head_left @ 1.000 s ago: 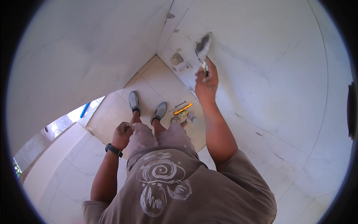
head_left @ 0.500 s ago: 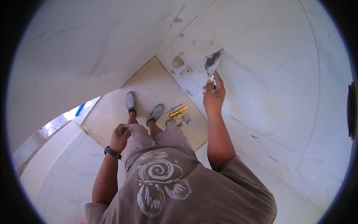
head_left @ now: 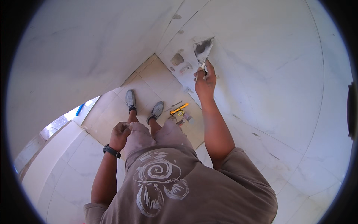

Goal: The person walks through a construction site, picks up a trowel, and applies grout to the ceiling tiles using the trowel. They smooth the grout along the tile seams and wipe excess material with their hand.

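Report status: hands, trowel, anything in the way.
Right hand shut on trowel, blade against the white wall tile. Left hand fisted at thigh, holding nothing visible. Small tools on floor by feet; nothing blocking the trowel.

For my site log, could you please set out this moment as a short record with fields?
Setting: white marble-look tiled wall meeting a beige tiled floor
Right hand: raised, gripping a trowel whose grey-smeared blade lies against the wall
Left hand: closed, resting on the left thigh, black wristband on the wrist
Wall marks: grey patches beside the trowel
Floor items: yellow tool and small bits near the grey shoes
Clothing: brown shirt with white swirl print
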`<state>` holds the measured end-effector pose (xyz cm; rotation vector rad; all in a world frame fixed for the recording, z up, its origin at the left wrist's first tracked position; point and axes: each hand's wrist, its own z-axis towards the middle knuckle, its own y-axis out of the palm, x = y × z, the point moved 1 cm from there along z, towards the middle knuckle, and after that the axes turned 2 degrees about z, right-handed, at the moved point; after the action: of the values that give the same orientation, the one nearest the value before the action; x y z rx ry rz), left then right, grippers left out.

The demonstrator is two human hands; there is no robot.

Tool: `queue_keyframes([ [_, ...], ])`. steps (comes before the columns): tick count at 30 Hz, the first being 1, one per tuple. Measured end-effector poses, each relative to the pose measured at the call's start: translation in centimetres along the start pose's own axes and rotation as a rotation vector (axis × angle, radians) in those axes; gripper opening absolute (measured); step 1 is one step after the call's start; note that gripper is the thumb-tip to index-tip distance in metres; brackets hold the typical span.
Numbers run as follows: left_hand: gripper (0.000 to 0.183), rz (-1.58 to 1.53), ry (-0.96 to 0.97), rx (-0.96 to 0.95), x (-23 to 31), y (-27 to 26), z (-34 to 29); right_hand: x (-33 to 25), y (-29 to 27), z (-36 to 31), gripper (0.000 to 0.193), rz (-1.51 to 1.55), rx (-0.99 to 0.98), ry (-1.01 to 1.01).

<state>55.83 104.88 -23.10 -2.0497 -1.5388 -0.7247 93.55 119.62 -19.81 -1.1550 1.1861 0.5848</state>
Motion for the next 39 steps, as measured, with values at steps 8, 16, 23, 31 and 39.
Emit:
queue_keyframes([
  [8, 0.030, -0.001, 0.014, -0.003, -0.3, -0.2, -0.2, -0.9, 0.2, 0.6, 0.046, 0.080, -0.018, -0.011],
  [16, 0.031, -0.003, 0.017, -0.010, 0.3, 0.3, 0.0, -1.1, -0.5, 0.8, 0.044, 0.052, -0.001, 0.110],
  [23, 0.031, -0.003, 0.048, -0.029, 0.1, 0.7, 0.5, -1.6, -0.8, 1.2, 0.044, 0.047, -0.019, 0.148],
  [31, 0.023, -0.066, 0.022, -0.039, 1.0, 1.6, 0.3, -0.7, -1.1, 0.7, 0.044, -0.066, 0.086, 0.202],
  [39, 0.044, 0.309, 0.375, -0.199, 5.8, 5.8, 4.1, 0.9, 2.6, 1.2, 0.042, 0.071, 0.009, -0.161],
])
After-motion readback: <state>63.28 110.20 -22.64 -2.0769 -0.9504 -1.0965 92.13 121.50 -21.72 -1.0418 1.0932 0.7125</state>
